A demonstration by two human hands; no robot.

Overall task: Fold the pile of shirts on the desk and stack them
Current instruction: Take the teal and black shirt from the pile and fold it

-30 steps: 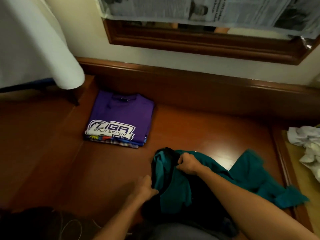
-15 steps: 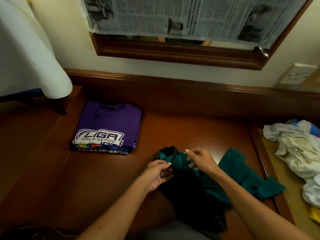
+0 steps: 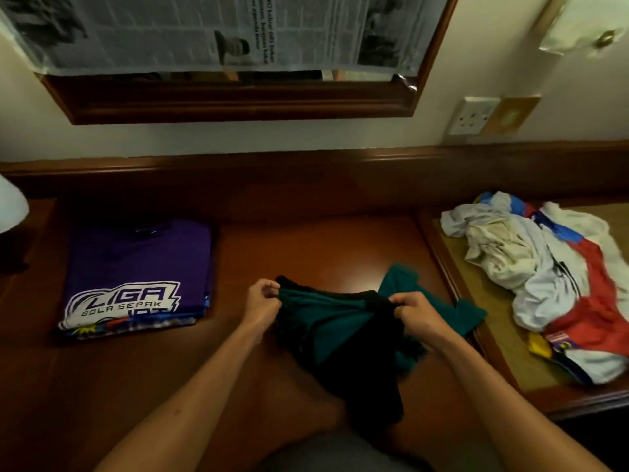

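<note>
A teal and black shirt (image 3: 335, 327) lies bunched at the front middle of the wooden desk (image 3: 306, 247). My left hand (image 3: 261, 303) pinches its left top edge. My right hand (image 3: 417, 315) grips the cloth on the right, and one teal part trails off to the right past it. A stack of folded shirts (image 3: 136, 277) sits on the desk's left, topped by a purple one with a white printed logo. A loose pile of unfolded shirts (image 3: 551, 274), white, red and blue, lies on the lower side surface at the right.
A raised wooden ledge runs along the back of the desk under a framed mirror (image 3: 238, 93) covered with newspaper. A wall socket (image 3: 473, 115) is at the upper right. A white lampshade (image 3: 8, 207) shows at the far left edge.
My hands have moved apart along the shirt's top edge, stretching it wider. The camera has swung up and to the right, bringing the whole unfolded pile into view.
</note>
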